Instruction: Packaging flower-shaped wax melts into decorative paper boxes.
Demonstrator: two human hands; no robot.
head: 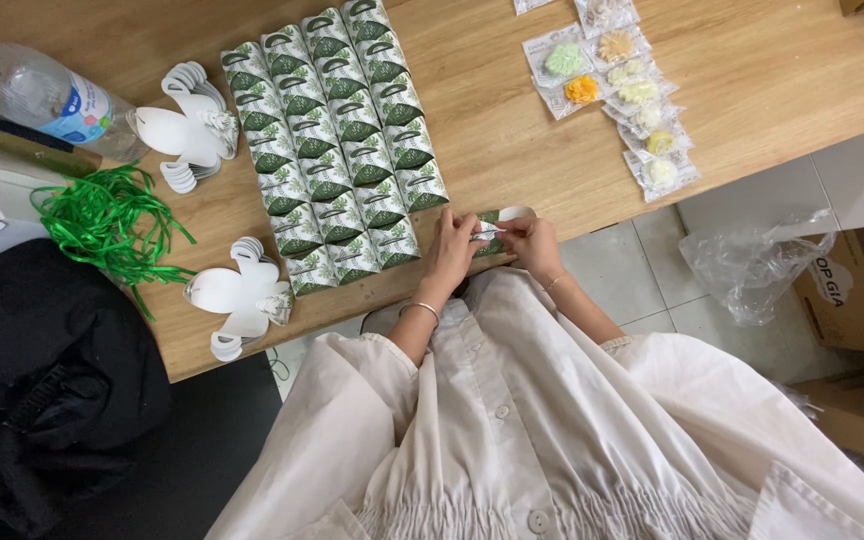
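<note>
Sitting at the near edge of the wooden table (pixel 512 130), the person works a small green-and-white paper box (pixel 490 232) between both hands, right where the tabletop ends above their lap. The left hand (pixel 450 247) is curled around the box's left end, fingers closed on it; the right hand (pixel 532 240) pinches the right end and what looks like a white tab, though the view is too small to be sure which flap it is.

The box is judged to be very light, thin card: stiff along its creases but easily crushed or bent if squeezed across the flat panels. Holding it by the folded edges and corners, as both hands seem to do, suits it best.

Going left to right across the scene: a black bag (pixel 42 380) lies at the far left, with a clear plastic bottle (pixel 42 95) lying above it and a tangle of green ribbon (pixel 102 220) beside. Two stacks of unfolded white card blanks (pixel 237 295) follow, then the rows of finished boxes (pixel 337 140) filling the table's middle, their nearest row just beside the left hand. That block is the likeliest thing to be nudged. Right of the hands the wood is bare; farther up lie small packets of paper flowers (pixel 617 90). Off the table, a crumpled plastic bag (pixel 752 265) and cardboard cartons (pixel 852 300) sit on the floor.
</note>
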